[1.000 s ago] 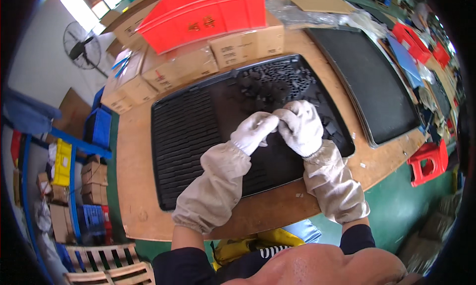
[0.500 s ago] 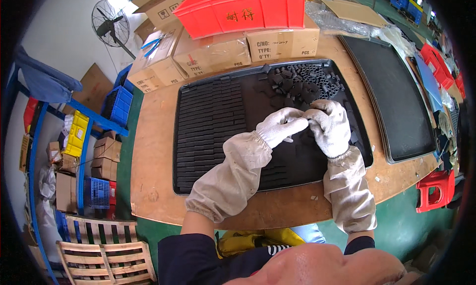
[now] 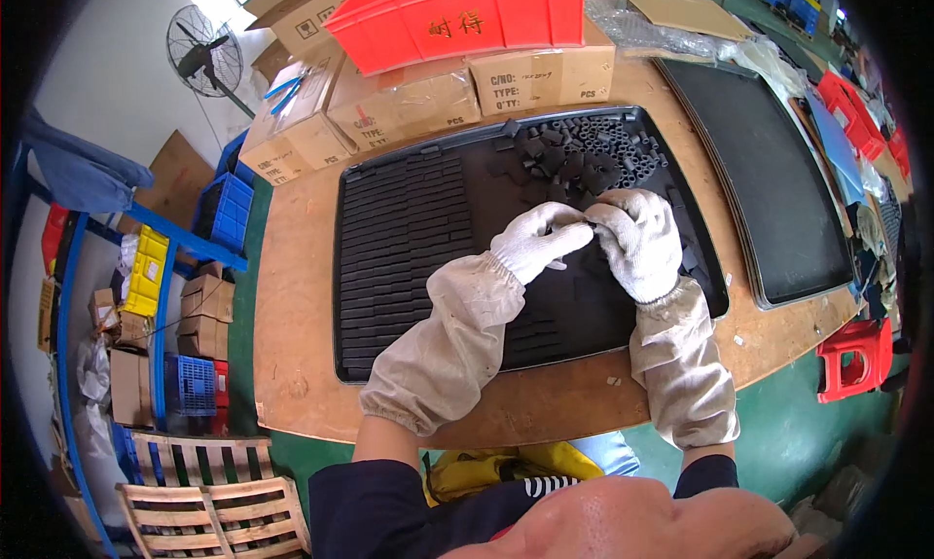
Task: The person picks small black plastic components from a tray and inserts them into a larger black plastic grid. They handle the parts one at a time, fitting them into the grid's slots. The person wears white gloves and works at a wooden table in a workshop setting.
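Both my hands wear white knit gloves, with pale sleeve covers up the forearms. They meet over a large black tray. My left hand is closed, its thumb and fingertips pinching right beside the other hand's fingers. Curled fingers close my right hand at the same spot. A small dark piece seems to lie between the fingertips, mostly hidden by the gloves. Flat black strips lie in tight rows across the tray's left side. Beyond my hands is a loose pile of short black tubes and dark pieces.
Cardboard boxes line the table's far edge, with a red plastic bin on top and blue-handled pliers at the left. More black trays are stacked at right. A red stool stands on the floor, wooden pallets lower left.
The whole view has shifted slightly. My hands stay together over the tray, fingertips still meeting, with only a small change in how the fingers bend.
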`<state>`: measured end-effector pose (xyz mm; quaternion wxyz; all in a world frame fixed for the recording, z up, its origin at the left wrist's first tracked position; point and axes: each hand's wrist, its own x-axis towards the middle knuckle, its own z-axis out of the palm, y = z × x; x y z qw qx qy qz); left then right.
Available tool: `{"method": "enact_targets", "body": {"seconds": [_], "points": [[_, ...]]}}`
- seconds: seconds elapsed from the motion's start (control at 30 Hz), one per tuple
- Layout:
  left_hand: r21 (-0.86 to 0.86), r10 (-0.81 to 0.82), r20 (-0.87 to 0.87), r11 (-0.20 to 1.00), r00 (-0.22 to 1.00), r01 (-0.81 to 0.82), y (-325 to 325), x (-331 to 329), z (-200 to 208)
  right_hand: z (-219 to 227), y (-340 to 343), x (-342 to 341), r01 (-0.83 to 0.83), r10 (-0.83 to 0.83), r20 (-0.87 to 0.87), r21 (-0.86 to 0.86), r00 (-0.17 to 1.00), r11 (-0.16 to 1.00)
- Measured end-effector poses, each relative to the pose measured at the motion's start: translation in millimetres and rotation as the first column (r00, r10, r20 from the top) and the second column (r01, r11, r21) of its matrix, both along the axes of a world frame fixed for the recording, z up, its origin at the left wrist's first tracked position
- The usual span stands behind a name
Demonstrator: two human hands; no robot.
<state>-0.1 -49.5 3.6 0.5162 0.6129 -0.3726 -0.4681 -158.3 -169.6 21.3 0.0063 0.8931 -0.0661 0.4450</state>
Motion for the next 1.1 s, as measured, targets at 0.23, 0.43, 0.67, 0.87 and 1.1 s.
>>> {"method": "enact_targets", "body": {"seconds": [0.23,0.43,0.67,0.87,1.1], "points": [[-0.146,0.191,-0.103,0.968,0.976,-0.204,-0.6,3.5,-5.1,-8.8,-8.7,-0.7,0.023,-0.027,0.029,0.124,0.999,0.992],[-0.241,0.406,-0.297,0.844,0.864,-0.48,2.0,30.7,-1.9,-15.4,-25.0,-4.2,0.141,-0.158,0.043,0.264,0.987,0.954],[-0.229,0.397,-0.416,0.825,0.818,-0.517,-1.4,37.1,-10.4,-39.9,-35.0,3.1,0.078,-0.056,-0.118,0.19,0.991,0.979],[-0.173,0.463,-0.382,0.815,0.8,-0.554,-5.1,22.3,5.6,-47.6,-8.1,17.5,0.08,-0.033,-0.362,0.117,0.932,0.99],[-0.208,0.405,-0.393,0.835,0.825,-0.509,-5.0,23.6,-2.9,-53.8,5.0,31.5,-0.149,0.159,-0.418,0.055,0.894,0.987]]}}
